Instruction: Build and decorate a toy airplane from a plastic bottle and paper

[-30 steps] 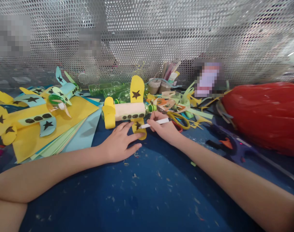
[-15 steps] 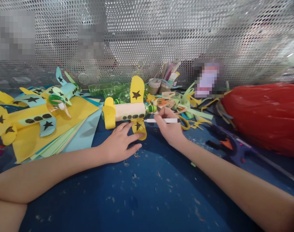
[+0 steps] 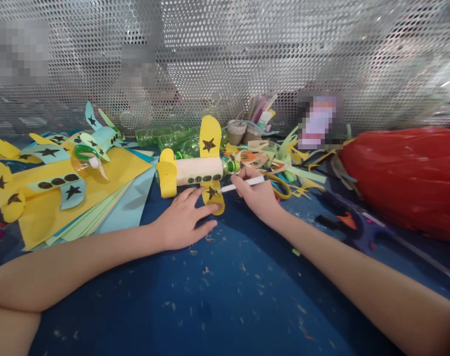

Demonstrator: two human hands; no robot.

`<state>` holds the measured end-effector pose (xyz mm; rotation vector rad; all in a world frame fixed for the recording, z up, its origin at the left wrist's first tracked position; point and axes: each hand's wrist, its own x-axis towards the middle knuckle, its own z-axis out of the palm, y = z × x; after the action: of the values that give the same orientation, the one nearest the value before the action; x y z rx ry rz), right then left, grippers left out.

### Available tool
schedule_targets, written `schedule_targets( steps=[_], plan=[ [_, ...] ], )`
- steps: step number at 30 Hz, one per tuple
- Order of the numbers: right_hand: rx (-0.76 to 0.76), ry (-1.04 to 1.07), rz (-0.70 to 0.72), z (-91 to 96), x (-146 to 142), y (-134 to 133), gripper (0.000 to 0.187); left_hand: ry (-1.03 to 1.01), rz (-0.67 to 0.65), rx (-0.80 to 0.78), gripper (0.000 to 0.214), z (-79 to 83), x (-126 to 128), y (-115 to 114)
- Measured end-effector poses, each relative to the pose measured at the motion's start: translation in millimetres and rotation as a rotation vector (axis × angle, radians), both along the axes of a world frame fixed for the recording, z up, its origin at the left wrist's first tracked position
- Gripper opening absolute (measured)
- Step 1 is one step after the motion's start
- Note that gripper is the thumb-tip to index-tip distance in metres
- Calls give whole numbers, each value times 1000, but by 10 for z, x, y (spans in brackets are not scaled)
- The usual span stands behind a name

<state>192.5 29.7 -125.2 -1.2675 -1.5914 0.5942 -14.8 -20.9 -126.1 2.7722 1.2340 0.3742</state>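
Right grip point(image 3: 257, 197) pinched a marker point(image 3: 255, 181) at the near wing point(image 3: 219, 201) of the plane point(image 3: 199, 168), mid bench point(image 3: 210, 291); left grip point(image 3: 184, 222), spread, touched that wing. Too light a hold could have let it slip, spoiling the star point(image 3: 212, 193).

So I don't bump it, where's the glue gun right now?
In the head view, the purple glue gun lies on the blue table at right, just in front of the red plastic bundle and right of your right hand.
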Motion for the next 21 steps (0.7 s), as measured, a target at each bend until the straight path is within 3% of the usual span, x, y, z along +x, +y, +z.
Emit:
schedule_targets(
  steps=[21],
  plan=[
    [-30, -10, 20, -33, 7, 28, 23, 2, 4, 1, 41, 2, -4, 1]
  ],
)
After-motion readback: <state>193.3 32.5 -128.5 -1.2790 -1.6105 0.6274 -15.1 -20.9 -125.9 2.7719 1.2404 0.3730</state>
